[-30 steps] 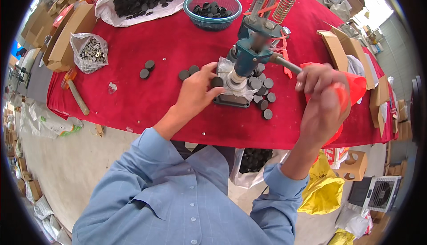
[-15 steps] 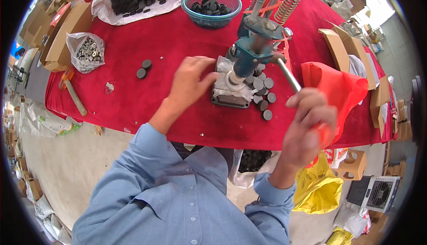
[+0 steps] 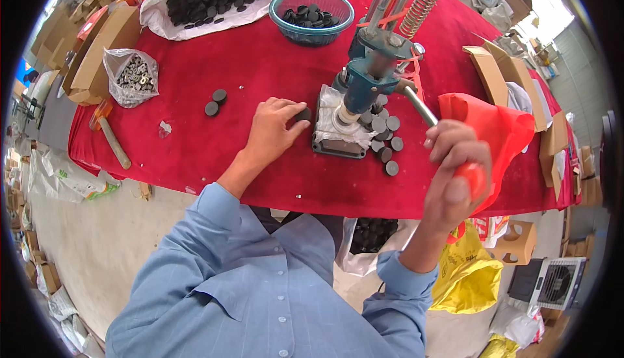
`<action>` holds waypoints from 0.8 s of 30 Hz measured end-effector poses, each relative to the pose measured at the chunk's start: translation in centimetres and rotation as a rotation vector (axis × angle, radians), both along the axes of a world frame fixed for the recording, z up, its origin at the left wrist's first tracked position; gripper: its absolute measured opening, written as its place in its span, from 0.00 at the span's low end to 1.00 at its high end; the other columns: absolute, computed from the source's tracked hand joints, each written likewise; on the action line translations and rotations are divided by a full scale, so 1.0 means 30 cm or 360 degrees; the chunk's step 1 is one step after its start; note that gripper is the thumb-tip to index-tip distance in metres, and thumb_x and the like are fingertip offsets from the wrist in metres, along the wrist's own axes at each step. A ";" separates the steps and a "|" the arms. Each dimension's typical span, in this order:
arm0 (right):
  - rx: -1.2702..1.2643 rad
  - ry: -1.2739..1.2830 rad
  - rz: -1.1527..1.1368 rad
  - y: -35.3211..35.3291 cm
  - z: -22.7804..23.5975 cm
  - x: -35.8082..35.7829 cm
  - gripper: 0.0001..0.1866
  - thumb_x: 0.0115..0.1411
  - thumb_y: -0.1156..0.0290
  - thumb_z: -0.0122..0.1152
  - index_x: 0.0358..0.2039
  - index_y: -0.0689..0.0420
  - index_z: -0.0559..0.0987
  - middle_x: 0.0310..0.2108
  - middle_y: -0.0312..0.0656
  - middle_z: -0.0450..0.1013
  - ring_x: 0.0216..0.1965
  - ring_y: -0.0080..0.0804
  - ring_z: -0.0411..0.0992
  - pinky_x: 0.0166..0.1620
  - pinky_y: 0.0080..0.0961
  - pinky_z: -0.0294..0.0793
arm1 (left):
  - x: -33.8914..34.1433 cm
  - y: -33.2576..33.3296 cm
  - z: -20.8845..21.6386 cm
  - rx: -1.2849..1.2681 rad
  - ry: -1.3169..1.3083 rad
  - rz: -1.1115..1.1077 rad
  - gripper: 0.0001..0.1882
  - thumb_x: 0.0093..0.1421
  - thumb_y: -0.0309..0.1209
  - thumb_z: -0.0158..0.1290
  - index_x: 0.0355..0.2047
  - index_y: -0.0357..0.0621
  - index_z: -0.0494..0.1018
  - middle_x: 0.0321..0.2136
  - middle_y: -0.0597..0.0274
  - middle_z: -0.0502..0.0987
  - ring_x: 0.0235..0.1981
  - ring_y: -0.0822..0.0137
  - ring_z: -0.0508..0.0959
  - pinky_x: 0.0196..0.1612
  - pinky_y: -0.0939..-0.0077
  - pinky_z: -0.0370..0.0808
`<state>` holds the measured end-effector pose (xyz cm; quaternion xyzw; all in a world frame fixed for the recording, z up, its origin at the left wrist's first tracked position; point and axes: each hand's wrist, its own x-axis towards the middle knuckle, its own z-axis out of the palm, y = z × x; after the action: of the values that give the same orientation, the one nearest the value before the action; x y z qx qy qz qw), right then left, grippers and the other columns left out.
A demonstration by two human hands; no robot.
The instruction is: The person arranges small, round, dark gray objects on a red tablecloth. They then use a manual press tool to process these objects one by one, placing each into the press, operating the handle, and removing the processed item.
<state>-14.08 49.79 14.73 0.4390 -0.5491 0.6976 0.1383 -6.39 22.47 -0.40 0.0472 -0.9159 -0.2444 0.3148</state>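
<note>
My left hand [image 3: 272, 129] is on the red cloth, just left of the press base, with a black round cap [image 3: 303, 115] between its thumb and fingers. My right hand [image 3: 457, 166] is wrapped round the red knob [image 3: 472, 177] of the lever [image 3: 421, 106]. That lever belongs to a dark green hand press [image 3: 364, 82] with a white tip [image 3: 346, 116]. Clear plastic wrap [image 3: 328, 108] covers the press base [image 3: 339, 148], and the tip stands low over it. What lies directly under the tip is hidden. Several black caps [image 3: 385, 154] lie close to the right of the base.
A teal basket [image 3: 312, 35] and a white sack [image 3: 214, 31], both with black caps, stand at the back. Two more caps [image 3: 212, 108] lie at left, near a bag of small metal parts [image 3: 135, 80] and a hammer [image 3: 110, 136]. Right of the press lies a red bag [image 3: 497, 127].
My left hand has shifted slightly left and down from the press base, and a black cap now shows between its fingers. My right hand stays on the lever's knob, moved only slightly.
</note>
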 end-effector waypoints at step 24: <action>-0.0053 0.0135 -0.0112 0.028 -0.221 0.087 0.19 0.58 0.54 0.66 0.29 0.56 0.71 0.30 0.44 0.71 0.43 0.47 0.73 0.47 0.43 0.77 | 0.120 -0.047 -0.024 0.0033 -0.0227 0.0086 0.20 0.58 0.27 0.66 0.52 0.44 0.82 0.51 0.51 0.78 0.55 0.51 0.75 0.55 0.59 0.75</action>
<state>-11.48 50.63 8.10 0.4463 -0.5461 0.6822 0.1931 -2.78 21.07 -1.13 0.0924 -0.9318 -0.2415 0.2546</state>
